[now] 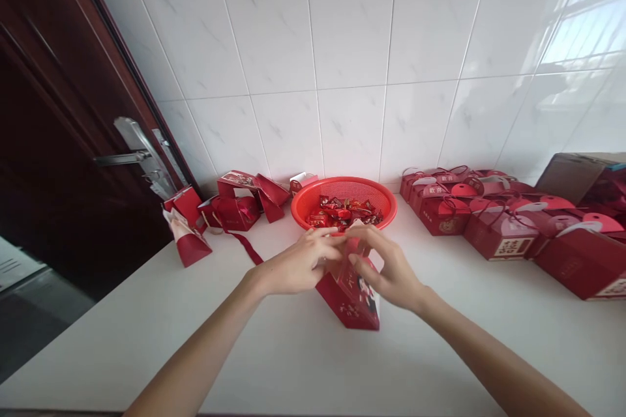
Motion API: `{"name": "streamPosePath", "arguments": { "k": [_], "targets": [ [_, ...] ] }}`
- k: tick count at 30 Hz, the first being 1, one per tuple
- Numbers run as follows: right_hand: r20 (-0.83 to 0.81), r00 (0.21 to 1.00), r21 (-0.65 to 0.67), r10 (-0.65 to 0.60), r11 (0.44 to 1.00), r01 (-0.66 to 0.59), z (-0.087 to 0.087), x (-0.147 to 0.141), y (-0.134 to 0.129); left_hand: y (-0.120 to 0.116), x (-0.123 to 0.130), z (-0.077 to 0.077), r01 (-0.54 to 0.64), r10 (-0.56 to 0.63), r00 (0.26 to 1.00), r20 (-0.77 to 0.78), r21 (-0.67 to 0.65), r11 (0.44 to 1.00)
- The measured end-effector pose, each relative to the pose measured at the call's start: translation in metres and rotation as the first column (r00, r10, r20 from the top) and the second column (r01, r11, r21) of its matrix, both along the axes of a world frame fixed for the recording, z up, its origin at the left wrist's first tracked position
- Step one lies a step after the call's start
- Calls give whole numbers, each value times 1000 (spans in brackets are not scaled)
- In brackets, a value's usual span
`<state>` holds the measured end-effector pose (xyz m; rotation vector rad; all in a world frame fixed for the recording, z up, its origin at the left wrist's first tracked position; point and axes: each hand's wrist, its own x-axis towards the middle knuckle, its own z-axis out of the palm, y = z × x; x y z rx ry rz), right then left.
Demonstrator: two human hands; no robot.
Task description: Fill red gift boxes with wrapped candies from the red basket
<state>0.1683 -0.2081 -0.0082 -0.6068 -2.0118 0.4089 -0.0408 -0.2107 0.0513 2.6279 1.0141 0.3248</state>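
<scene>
A red cardboard gift box (348,305) with a printed cartoon figure and pale lettering stands on the white table in front of me, its top partly hidden by my fingers. From the left, my left hand (300,262) grips the upper part of the box with bent fingers. My right hand (386,267) curls around its top right side, thumb against the printed face. Just behind both hands sits a red plastic basket (381,192) with wrapped candies (342,210) in it.
Several finished-looking red boxes (445,215) with ribbon ties stand in rows at the right, beside a brown carton (570,176). Folded boxes (237,208) and a dark red ribbon (248,247) lie back left. A tiled wall (349,45) and a dark door (59,91) border the table.
</scene>
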Motion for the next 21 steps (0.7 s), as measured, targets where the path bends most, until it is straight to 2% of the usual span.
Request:
{"name": "streamPosePath", "arguments": {
  "k": [2, 5, 8, 10, 13, 16, 19, 21],
  "targets": [
    [25, 1000, -66, 17, 998, -15, 2, 8, 12, -2, -1, 2, 76, -78, 996, -53, -32, 997],
    [100, 986, -183, 135, 976, -115, 4, 18, 21, -3, 0, 5, 127, -129, 989, -71, -38, 991],
    [139, 963, -298, 231, 937, -182, 1, 22, 22, -1, 1, 5, 109, -108, 992, -63, 7, 994],
    [153, 957, -319, 245, 929, -187, -2, 21, 20, 1, 1, 2, 76, -72, 995, -67, 60, 995],
    [170, 968, -293, 186, 947, -131, -8, 19, 18, 2, -3, -6, -8, 13, 1000, -26, 185, 983],
    [164, 983, -217, 84, 975, -47, -14, 16, 13, -1, -9, -13, -189, 170, 981, 94, 264, 946],
    [172, 985, -105, -2, 994, 21, -19, 10, 7, -5, -13, -17, -331, 305, 937, 170, 155, 931],
    [193, 981, -48, -18, 998, 28, -21, 4, 4, -7, -12, -17, -349, 334, 918, 214, 38, 936]
  ]
}}
